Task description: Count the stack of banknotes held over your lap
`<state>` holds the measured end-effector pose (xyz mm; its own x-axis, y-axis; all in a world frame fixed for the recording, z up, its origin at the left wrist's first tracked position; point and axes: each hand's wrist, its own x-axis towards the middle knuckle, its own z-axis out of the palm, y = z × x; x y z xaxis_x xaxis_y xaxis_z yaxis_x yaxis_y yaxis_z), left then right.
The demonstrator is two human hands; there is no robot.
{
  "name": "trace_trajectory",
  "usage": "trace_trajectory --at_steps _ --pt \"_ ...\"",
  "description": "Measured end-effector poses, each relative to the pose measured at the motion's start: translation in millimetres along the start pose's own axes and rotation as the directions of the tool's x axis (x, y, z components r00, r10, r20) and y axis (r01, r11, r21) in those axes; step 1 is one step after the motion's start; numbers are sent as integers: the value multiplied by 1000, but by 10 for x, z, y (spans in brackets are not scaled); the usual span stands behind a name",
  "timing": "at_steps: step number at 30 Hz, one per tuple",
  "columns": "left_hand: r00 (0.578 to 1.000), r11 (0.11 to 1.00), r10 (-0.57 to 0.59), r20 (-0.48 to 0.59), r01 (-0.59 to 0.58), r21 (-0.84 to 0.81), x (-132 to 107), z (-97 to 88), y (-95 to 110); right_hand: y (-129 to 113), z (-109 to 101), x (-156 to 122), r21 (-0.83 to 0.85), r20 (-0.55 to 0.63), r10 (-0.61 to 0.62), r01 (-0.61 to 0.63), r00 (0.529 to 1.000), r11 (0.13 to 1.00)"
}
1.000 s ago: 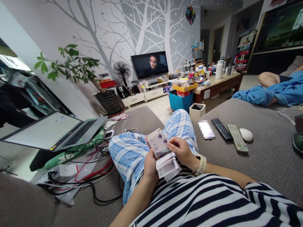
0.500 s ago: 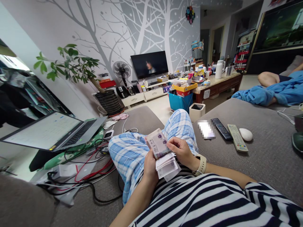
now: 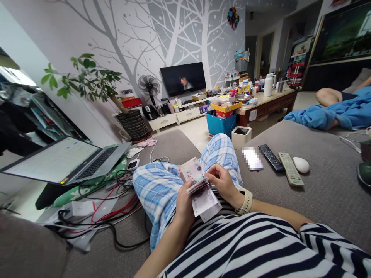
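Grey sofa [image 3: 319, 185] in a living room, tree mural on the far wall, TV [image 3: 183, 78] on. Person sits on the sofa in blue plaid trousers and a striped top. Wad of banknotes [image 3: 198, 184] is over the lap, just in front of the striped top, held between both hands. Grip: the left hand [image 3: 184, 200] is closed round the wad's left edge from below; the right hand [image 3: 223, 182] is clamped on the right edge, thumb on top, fingers curled behind. Top notes are folded down toward the person, the rest stand up behind them. Pale smartwatch [image 3: 247, 200] on the right wrist. To the person's left: open laptop [image 3: 66, 160] on a green cushion, tangle of cables [image 3: 110, 210] beside it. To the right on the seat: black remote [image 3: 271, 157], grey remote [image 3: 290, 170], white mouse [image 3: 301, 165], all well apart from the hands. Another person's bare leg [image 3: 330, 95] rests on a blue blanket [image 3: 327, 114] further back
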<state>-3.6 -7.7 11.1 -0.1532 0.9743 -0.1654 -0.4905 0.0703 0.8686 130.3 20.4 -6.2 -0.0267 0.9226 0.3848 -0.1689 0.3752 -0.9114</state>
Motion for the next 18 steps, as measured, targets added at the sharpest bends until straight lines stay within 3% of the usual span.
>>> trace_trajectory --at_steps 5,11,18 --pt "996 995 83 -38 -81 53 -91 107 83 10 -8 10 -65 9 -18 18 1000 998" --pt "995 996 77 -57 -74 58 -103 134 92 16 -11 14 -103 8 -46 46 999 994" --pt "999 998 8 -47 -11 -61 -40 117 70 -69 3 -11 -56 13 -56 57 998 997"
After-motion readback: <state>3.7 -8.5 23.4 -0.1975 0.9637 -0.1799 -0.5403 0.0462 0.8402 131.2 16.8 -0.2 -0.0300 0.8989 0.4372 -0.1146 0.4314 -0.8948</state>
